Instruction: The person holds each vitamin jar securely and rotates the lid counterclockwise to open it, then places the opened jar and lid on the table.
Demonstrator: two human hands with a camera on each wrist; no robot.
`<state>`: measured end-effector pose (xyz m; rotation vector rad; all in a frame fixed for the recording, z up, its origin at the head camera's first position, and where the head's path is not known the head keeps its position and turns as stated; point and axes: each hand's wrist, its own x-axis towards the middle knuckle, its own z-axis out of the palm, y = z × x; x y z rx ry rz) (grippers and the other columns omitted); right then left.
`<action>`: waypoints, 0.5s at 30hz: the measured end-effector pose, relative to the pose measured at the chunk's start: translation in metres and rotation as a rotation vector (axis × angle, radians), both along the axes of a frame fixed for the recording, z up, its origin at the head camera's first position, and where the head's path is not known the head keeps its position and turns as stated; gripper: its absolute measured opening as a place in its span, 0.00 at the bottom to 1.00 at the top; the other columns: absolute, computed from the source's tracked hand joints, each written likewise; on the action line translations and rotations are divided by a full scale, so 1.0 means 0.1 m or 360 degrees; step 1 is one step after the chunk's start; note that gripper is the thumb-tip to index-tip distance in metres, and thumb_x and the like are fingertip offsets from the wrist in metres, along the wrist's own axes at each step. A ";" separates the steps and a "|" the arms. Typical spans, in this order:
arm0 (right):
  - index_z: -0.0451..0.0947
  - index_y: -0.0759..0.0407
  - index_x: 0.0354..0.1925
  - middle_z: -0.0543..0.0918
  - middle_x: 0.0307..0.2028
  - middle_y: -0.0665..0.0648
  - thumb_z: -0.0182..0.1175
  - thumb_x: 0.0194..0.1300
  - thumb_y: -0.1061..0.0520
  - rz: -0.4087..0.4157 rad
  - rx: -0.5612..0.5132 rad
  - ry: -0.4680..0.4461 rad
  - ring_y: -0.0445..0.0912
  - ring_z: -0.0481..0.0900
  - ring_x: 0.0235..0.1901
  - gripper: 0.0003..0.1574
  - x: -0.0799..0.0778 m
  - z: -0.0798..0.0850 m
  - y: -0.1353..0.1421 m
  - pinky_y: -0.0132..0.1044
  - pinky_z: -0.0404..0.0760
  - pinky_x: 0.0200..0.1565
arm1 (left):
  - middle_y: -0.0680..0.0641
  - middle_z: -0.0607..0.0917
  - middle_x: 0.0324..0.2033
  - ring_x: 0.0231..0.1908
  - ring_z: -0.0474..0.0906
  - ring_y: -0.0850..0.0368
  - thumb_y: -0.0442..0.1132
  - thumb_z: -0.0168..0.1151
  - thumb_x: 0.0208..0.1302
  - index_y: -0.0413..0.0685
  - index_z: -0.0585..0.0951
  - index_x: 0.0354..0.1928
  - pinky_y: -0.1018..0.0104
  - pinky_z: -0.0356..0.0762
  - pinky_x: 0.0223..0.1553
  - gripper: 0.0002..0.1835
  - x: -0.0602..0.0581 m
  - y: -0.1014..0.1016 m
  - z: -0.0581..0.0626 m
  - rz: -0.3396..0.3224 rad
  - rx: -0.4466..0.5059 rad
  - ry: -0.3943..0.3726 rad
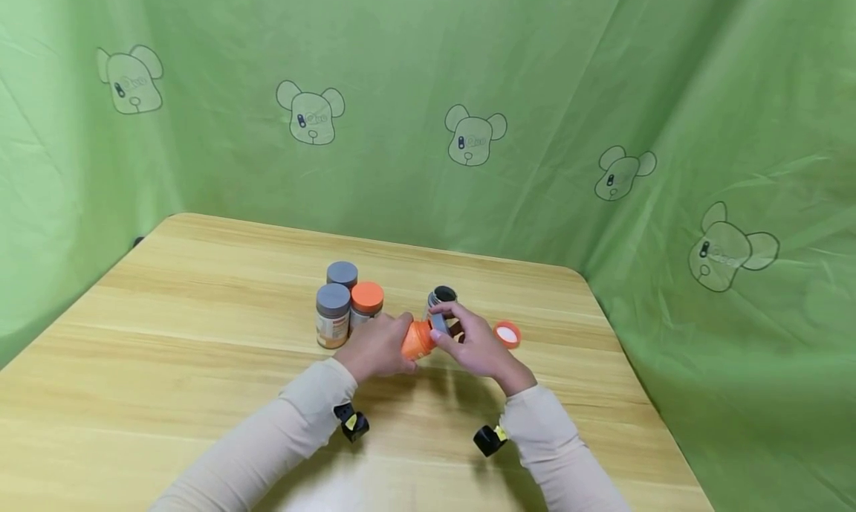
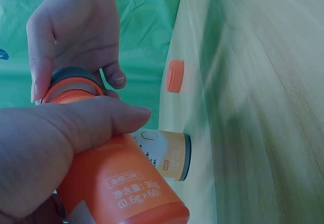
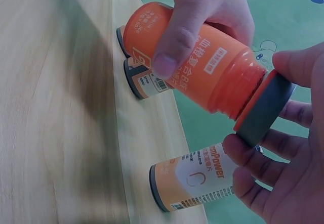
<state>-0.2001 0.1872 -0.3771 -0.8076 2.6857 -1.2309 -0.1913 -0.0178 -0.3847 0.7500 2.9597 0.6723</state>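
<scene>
My left hand (image 1: 377, 348) grips an orange bottle (image 3: 217, 77) round its body, thumb across the side. The bottle is tilted, its threaded neck towards my right hand (image 1: 476, 346). At the mouth, my right thumb and fingers pinch a dark grey lid (image 3: 267, 110) by its rim. The lid lies against or very near the mouth; whether it sits on the threads I cannot tell. Behind the hands stands a bottle with a dark open top (image 1: 444, 295) and a white-and-orange label (image 3: 197, 178). An orange lid (image 1: 507, 334) lies inside up, right of my right hand.
Left of the hands, two grey-lidded bottles (image 1: 333, 316) and an orange-lidded bottle (image 1: 367, 298) stand close together. The wooden table (image 1: 200, 311) is bounded by green curtains (image 1: 394, 66) at the back and sides. A small black camera sits on each wrist.
</scene>
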 end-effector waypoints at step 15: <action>0.68 0.65 0.60 0.74 0.52 0.69 0.60 0.67 0.59 -0.0111 -0.0026 -0.0085 0.52 0.80 0.36 0.26 0.12 0.00 0.24 0.44 0.78 0.38 | 0.45 0.83 0.37 0.34 0.79 0.54 0.49 0.78 0.45 0.39 0.74 0.55 0.60 0.78 0.36 0.37 -0.03 0.01 0.00 0.0015 0.0001 0.0014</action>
